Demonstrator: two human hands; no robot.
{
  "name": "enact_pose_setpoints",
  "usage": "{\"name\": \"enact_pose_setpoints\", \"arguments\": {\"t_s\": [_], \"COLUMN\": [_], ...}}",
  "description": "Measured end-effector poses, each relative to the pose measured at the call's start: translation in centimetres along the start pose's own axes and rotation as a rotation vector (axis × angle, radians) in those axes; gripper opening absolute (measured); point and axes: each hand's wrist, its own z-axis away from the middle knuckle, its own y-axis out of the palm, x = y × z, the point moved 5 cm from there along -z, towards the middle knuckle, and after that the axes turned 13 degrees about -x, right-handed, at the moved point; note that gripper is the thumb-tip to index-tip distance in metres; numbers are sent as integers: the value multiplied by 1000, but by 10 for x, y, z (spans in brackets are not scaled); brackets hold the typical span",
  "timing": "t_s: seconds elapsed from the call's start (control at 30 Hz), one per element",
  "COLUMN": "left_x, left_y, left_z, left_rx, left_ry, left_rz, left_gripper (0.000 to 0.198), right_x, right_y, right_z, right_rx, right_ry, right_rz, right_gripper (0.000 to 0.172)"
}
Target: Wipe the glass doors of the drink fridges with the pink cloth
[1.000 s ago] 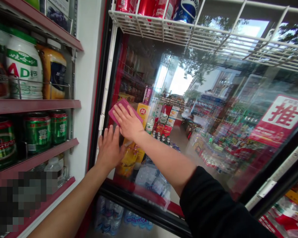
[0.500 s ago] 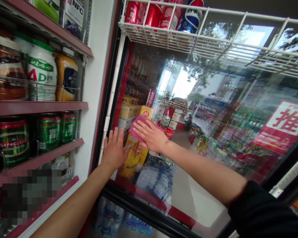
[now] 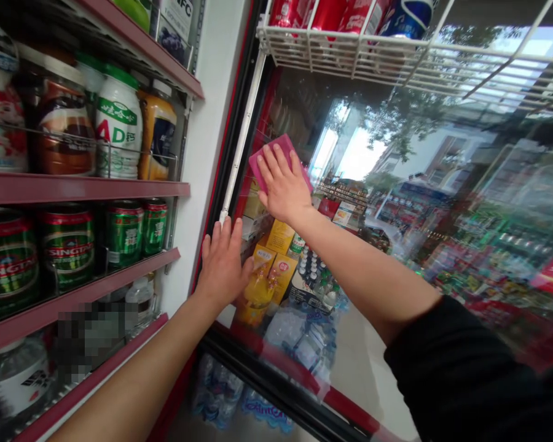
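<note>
A person's right hand lies flat, fingers slightly parted, over a pink cloth against the glass of a cooler door. The cloth sits in the upper left part of the pane, its corners showing past the fingertips and its left corner near the white strip that borders the glass. The left hand is spread, thumb out, lower down at the pane's left edge, its fingertips by the strip's lower end; whether it presses on glass or frame cannot be told. From the cloth, the glass runs on well to the right and down to the black bottom frame. Above, a white wire rack bearing red and blue cans juts over the pane, apart from the right hand. To the left, beyond a white cabinet wall, shelves hold bottles and green cans. Packs of bottled water show beneath the door's lower edge.
</note>
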Motion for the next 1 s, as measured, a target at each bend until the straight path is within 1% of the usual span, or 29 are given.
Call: {"name": "enact_pose_setpoints", "arguments": {"t_s": [0.1, 0.2, 0.3, 0.37, 0.43, 0.5, 0.6, 0.7, 0.77, 0.87, 0.93, 1.0], "left_x": [10, 22, 32, 36, 37, 36, 30, 17, 3, -24, -42, -61], "left_y": [5, 10, 14, 19, 27, 35, 46, 50, 52, 53, 51, 48], "left_z": [9, 25, 50, 69, 89, 107, 131, 150, 159, 170, 173, 173], "left_rx": [5, 6, -9, -7, 11, 39, 77, 99, 117, 134, 134, 135], "left_ry": [-22, -71, -140, -179, -211, -240, -271, -282, -271, -225, -192, -166], "left_rz": [-13, -14, 7, 26, 37, 40, 38, 28, 29, 62, 89, 114], "left_gripper": [91, 88, 83, 81, 78, 77, 77, 80, 81, 81, 81, 82], "right_x": [24, 54, 83, 101, 115, 122, 119, 105, 91, 64, 43, 22], "right_y": [18, 38, 54, 63, 68, 67, 55, 33, 14, -20, -44, -68], "right_z": [7, 30, 61, 86, 114, 144, 187, 227, 251, 284, 301, 313], "right_rx": [15, 72, 100, 138, 201, 251, 275, 282, 280, 266, 257, 248], "right_ry": [9, -24, -13, -20, -67, -117, -142, -153, -155, -140, -121, -109], "right_rz": [-13, -29, -49, -78, -122, -161, -179, -171, -148, -109, -89, -63], "right_gripper": [83, 85, 88, 87, 85, 83, 85, 85, 83, 81, 82, 80]}}
